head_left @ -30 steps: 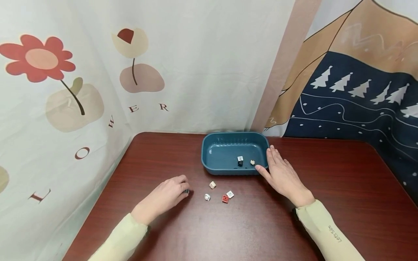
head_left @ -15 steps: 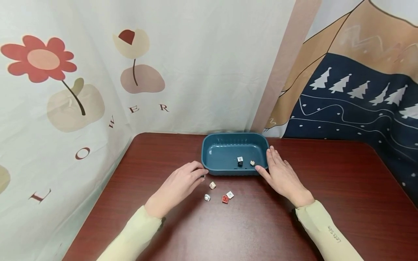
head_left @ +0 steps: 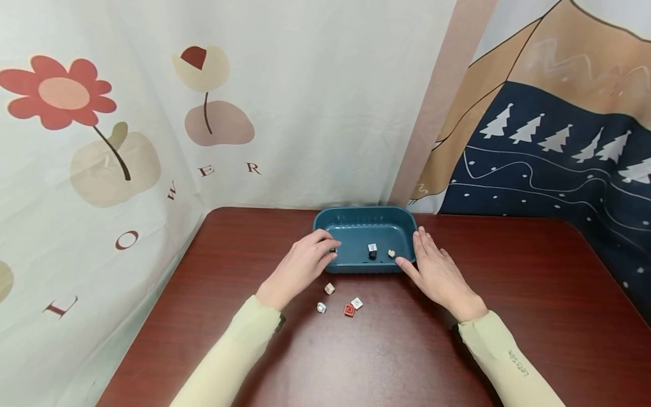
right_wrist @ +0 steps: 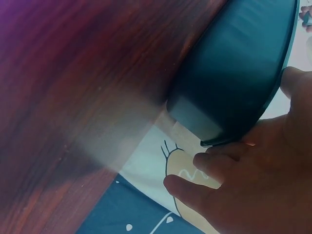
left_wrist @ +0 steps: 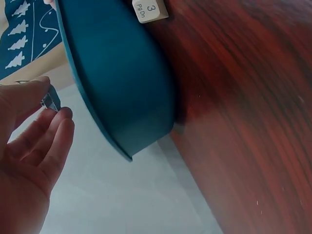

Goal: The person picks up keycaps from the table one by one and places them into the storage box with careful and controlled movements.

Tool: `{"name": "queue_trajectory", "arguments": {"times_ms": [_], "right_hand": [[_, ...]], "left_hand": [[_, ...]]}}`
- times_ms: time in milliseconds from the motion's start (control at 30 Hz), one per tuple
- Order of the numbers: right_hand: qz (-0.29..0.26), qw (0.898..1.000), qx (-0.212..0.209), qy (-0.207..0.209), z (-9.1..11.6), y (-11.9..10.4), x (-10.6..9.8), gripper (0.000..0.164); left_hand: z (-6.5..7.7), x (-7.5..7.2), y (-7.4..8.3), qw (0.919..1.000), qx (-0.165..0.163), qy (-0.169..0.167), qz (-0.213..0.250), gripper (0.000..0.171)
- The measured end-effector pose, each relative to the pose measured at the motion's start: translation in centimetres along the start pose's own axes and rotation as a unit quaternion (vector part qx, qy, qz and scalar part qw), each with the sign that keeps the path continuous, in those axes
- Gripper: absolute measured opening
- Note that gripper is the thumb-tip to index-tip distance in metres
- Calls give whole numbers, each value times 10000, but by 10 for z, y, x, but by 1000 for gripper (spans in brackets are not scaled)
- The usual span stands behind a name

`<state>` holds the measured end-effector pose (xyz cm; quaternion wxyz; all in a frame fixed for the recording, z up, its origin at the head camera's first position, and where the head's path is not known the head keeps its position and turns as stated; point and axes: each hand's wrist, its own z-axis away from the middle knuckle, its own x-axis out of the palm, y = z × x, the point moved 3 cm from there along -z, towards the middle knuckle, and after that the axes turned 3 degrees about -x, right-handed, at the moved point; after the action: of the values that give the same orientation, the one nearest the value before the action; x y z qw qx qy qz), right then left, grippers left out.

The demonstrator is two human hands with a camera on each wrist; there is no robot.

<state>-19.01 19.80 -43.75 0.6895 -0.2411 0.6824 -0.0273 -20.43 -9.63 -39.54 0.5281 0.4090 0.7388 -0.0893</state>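
My left hand [head_left: 304, 255] is over the left end of a teal plastic tray [head_left: 366, 268]. Its thumb and fingertips pinch a small dark blue-grey keycap [left_wrist: 51, 99], held above the rim in the left wrist view. With fingers extended, my right hand [head_left: 443, 278] rests against the tray's right end, thumb at the front rim. Inside the tray lie a white keycap [head_left: 372, 247], a black keycap [head_left: 373, 255] and a small beige keycap [head_left: 391, 254].
In front of the tray on the dark red wood table [head_left: 407, 350] lie a beige keycap [head_left: 329, 289] marked 3 PgDn, a white keycap [head_left: 321, 307], a red keycap [head_left: 349, 310] and another white keycap [head_left: 357, 303]. A printed curtain [head_left: 315, 113] hangs behind.
My left hand has lifted the dark keycap from the table and carried it right and away from me, over the tray's left end. The right hand stays at the tray.
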Motion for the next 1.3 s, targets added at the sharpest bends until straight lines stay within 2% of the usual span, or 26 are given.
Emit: {"name": "queue_trajectory", "arguments": {"times_ms": [267, 600, 833, 967, 1067, 1300], "right_hand": [[5, 10000, 15, -24, -1, 1, 0, 95], [-43, 10000, 47, -40, -2, 1, 2, 96], [-49, 10000, 68, -37, -2, 2, 1, 96], [-64, 10000, 58, -28, -2, 2, 1, 96], [-80, 10000, 48, -21, -2, 2, 1, 95], [-96, 10000, 24, -7, -2, 2, 1, 96]], "left_hand": [[-16, 17, -2, 9993, -207, -251, -191, 26], [-28, 35, -8, 9955, -731, -579, -196, 20], [-35, 42, -13, 9908, -1031, -863, -179, 19], [-34, 41, -13, 9907, -1117, -755, -199, 21], [-30, 37, -12, 9921, -1109, -549, -192, 23], [-18, 23, -11, 9969, -633, 214, -403, 30]]}}
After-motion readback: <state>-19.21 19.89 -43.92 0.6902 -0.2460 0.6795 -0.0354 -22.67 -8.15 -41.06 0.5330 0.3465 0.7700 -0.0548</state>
